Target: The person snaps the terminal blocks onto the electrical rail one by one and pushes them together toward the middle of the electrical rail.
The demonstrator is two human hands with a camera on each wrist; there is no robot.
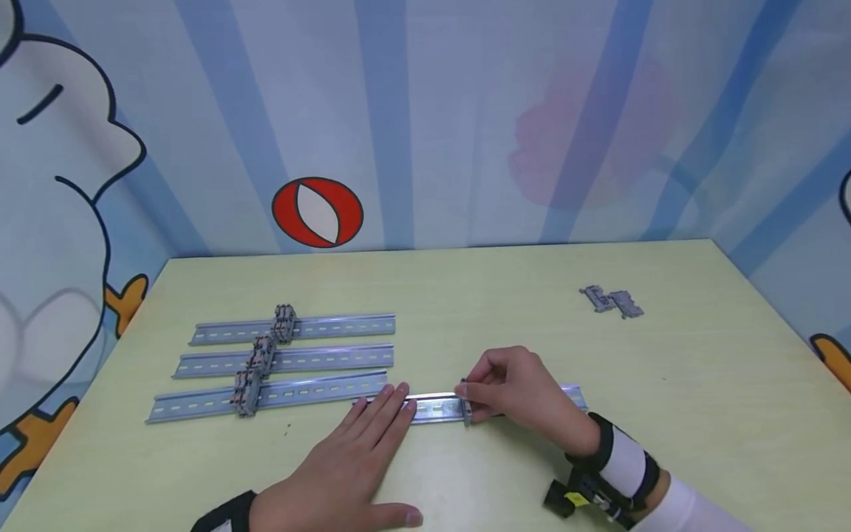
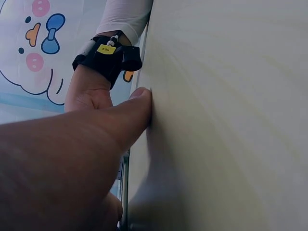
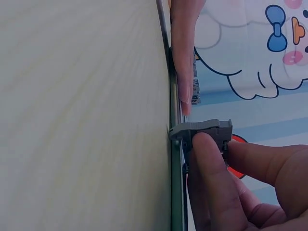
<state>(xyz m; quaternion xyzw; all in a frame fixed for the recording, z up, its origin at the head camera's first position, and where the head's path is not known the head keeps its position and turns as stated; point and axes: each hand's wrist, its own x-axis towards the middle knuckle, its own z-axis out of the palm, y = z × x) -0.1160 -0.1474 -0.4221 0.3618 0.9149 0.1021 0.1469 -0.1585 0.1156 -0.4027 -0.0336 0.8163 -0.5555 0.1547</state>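
Note:
A slotted metal DIN rail [image 1: 435, 408] lies at the middle front of the table. My left hand [image 1: 352, 451] rests flat with straight fingers over its left end, thumb spread out on the table. With thumb and fingers, my right hand [image 1: 515, 384] pinches a thin grey terminal block [image 1: 466, 403] standing upright across the rail. In the right wrist view the terminal block [image 3: 204, 129] sits with its lower edge right at the rail [image 3: 177, 192]. The right hand and forearm hide part of the rail's right half.
To the left lie three more DIN rails, at the back [image 1: 346, 326], middle [image 1: 332, 358] and front [image 1: 319, 389], each bearing a cluster of grey terminal blocks [image 1: 247, 391]. Two loose grey pieces [image 1: 625, 304] lie at the back right. A printed backdrop [image 1: 445, 133] stands behind the table.

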